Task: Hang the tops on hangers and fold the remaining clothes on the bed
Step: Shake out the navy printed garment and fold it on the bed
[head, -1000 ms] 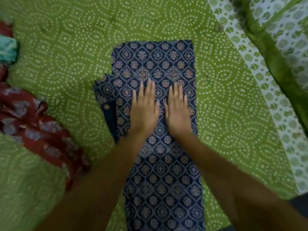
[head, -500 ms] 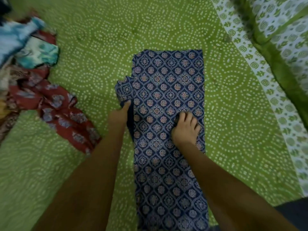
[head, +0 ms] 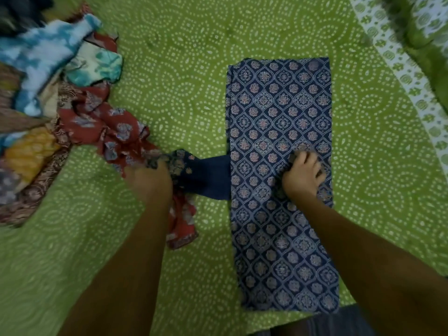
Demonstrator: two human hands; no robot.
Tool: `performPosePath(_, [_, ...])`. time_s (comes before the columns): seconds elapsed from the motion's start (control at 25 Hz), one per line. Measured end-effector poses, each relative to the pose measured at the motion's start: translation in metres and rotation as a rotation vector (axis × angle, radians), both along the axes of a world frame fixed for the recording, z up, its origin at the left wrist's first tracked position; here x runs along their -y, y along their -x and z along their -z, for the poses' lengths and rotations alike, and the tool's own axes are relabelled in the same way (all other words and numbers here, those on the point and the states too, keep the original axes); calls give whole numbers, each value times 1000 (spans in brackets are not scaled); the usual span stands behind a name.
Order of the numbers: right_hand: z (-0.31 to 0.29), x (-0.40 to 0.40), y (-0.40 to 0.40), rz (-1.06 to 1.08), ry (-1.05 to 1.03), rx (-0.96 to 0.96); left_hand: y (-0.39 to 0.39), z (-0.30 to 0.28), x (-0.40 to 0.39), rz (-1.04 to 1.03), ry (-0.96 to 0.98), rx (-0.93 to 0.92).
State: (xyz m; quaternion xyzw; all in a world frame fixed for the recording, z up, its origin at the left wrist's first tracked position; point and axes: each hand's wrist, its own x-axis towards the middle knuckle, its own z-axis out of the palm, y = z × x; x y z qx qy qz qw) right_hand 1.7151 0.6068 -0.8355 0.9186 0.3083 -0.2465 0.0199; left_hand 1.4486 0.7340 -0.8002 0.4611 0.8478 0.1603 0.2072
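Observation:
A navy patterned garment [head: 278, 112] lies folded into a long strip on the green bed cover [head: 181, 69], running from the near edge towards the far side. Its sleeve [head: 206, 175] sticks out to the left. My left hand [head: 150, 178] grips the sleeve's end, pulled out sideways. My right hand [head: 303, 175] presses down on the strip's middle with fingers curled into the cloth, bunching it.
A heap of loose clothes [head: 36, 105] lies at the left: blue tie-dye, teal, yellow and a red floral piece [head: 116, 134] that reaches under my left hand. A white-and-green printed sheet [head: 400, 57] covers the far right corner.
My left hand has drawn the sleeve out to the left from the strip's edge. My right hand stays on the strip's middle, and the clothes heap has come further into view.

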Motion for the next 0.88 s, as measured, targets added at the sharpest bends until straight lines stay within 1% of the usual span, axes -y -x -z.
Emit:
performPosePath(0.04, [-6,6,14,66,-61,-21,19,4,2,23,-45,17])
performPosePath(0.08, [-12,11,33,71,-114,-14,33,4,1,63,-83,89])
performPosePath(0.12, [-17,15,53,25,-158,5,42,7,-2,105,-92,202])
performPosePath(0.2, [-25,16,92,-152,-231,-12,47,6,-8,209,3,464])
performPosePath(0.28, [-27,7,129,-347,-237,-94,50,5,-14,334,32,593])
performPosePath(0.32, [-26,1,144,-432,-226,-126,51,3,-17,399,51,591])
performPosePath(0.4, [-21,-10,169,-532,-220,-148,54,6,-23,538,87,523])
performPosePath(0.52, [-12,-23,194,-480,-199,-146,61,13,-28,859,107,366])
performPosePath(0.56, [-9,-26,198,-453,-183,-132,62,12,-27,884,90,348])
performPosePath(0.6, [-7,-29,202,-427,-175,-107,65,13,-27,876,63,373])
performPosePath(0.68, [-3,-31,207,-377,-177,-55,71,15,-21,812,16,478])
performPosePath(0.72, [-2,-32,208,-361,-184,-37,74,14,-16,782,49,511])
performPosePath(0.76, [-1,-32,210,-351,-190,-24,76,14,-11,779,112,476])
performPosePath(0.8, [0,-32,211,-340,-196,-15,77,16,-4,829,205,344])
performPosePath(0.88, [-1,-33,213,-295,-214,-8,79,21,11,958,376,-71])
